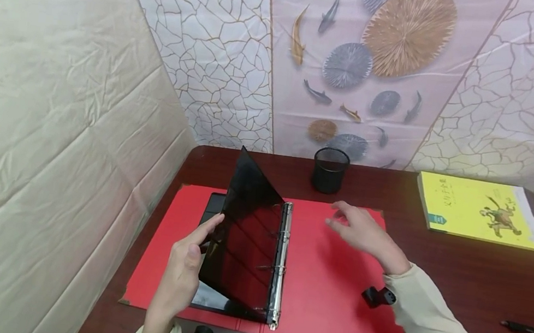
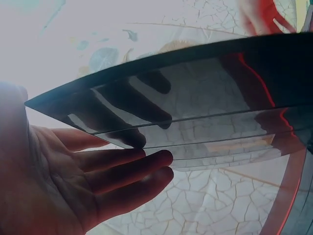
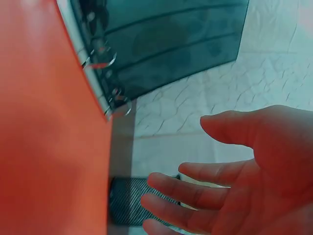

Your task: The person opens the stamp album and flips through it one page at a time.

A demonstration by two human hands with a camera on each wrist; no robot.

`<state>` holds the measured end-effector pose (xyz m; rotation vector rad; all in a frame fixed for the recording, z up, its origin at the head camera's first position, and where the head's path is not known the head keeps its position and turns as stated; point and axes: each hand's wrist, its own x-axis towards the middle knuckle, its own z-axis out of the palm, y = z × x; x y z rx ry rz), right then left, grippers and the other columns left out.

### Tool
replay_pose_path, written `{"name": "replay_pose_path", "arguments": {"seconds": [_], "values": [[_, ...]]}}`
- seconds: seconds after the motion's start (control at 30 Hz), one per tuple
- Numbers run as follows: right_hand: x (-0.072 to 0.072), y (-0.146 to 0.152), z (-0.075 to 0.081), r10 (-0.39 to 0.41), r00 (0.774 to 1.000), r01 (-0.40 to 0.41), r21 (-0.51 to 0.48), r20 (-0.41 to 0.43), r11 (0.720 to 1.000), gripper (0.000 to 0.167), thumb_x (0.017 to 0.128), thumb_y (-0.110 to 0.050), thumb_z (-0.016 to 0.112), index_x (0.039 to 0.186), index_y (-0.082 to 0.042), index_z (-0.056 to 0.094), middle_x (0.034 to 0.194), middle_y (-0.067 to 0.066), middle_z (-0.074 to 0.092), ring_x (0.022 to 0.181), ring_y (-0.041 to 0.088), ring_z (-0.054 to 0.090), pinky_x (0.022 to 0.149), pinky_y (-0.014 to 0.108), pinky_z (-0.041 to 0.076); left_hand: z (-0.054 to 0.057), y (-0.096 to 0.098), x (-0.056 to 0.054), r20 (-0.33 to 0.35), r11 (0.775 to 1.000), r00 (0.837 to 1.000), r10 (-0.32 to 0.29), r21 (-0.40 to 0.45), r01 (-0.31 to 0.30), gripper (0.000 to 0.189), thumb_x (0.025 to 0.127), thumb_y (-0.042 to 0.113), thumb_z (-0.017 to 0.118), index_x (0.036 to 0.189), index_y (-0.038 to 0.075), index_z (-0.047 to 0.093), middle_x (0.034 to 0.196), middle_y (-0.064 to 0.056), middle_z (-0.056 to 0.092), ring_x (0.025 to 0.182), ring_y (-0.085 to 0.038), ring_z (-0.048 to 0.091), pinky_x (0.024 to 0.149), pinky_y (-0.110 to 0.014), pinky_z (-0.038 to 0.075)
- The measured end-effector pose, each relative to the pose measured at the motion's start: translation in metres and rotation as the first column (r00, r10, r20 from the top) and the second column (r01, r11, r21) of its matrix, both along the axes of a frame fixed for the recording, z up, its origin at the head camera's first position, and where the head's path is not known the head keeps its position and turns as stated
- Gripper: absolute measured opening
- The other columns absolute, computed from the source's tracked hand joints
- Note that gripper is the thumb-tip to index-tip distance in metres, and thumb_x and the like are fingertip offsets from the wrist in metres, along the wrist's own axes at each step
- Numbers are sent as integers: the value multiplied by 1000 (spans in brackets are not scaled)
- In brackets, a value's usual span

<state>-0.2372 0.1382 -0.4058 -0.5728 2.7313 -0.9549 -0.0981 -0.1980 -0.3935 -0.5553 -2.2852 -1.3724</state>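
A red ring binder (image 1: 331,295) lies spread on the table, its metal ring spine (image 1: 280,267) down the middle. Black sleeve pages hang on the rings, and one dark see-through page (image 1: 246,241) stands tilted up from the left cover. My left hand (image 1: 181,272) is at that page's outer edge; in the left wrist view its straight fingers (image 2: 132,181) lie against the page's underside. Over the right cover hovers my right hand (image 1: 359,229), holding nothing, its fingers loosely spread in the right wrist view. More pages (image 1: 212,297) rest flat on the left cover, partly hidden.
Behind the binder stands a black mesh pen cup (image 1: 329,171). A yellow book (image 1: 484,210) lies at the back right, and a pen (image 1: 532,330) at the right edge. Fabric walls (image 1: 80,112) rise along the table's left and back sides.
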Motion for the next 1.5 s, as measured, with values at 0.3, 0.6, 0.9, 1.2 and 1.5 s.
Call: {"name": "replay_pose_path", "arguments": {"seconds": [0.3,0.6,0.9,1.2,1.5], "values": [[-17,29,-31,27,999,-25,94,-20,995,59,95,-18,68,137,18,47,133,36,54,125,53,49,104,65,37,-8,-12,5,75,998,996,54,11,-55,59,111,41,22,147,5,53,146,-10,55,134,-27,49,105,-20,36],[-25,55,-49,-11,1000,8,173,16,985,68,88,-20,76,135,20,46,129,39,52,121,54,50,99,63,43,-16,-25,5,187,992,980,68,95,-87,57,112,32,17,147,3,52,150,-14,50,137,-25,45,106,-13,30],[-24,66,-57,-44,997,33,167,65,985,81,80,-20,84,137,19,43,137,41,44,127,57,41,99,65,43,-23,-34,6,260,991,960,108,48,-125,51,112,22,21,148,-1,49,150,-16,50,137,-29,43,113,-49,30],[-27,59,-67,-89,994,65,290,71,955,88,80,-23,84,141,19,39,149,44,27,137,61,24,97,80,30,-31,-47,4,362,982,913,189,-82,-171,46,110,22,42,150,-1,45,152,-17,47,140,-33,43,107,-55,39],[-28,58,-69,-101,993,77,295,67,952,90,79,-26,87,142,17,39,150,43,27,136,61,26,97,79,30,-47,-58,-2,501,970,831,243,-150,-193,59,105,35,55,152,2,43,152,-20,45,134,-35,49,104,-54,44]]}}
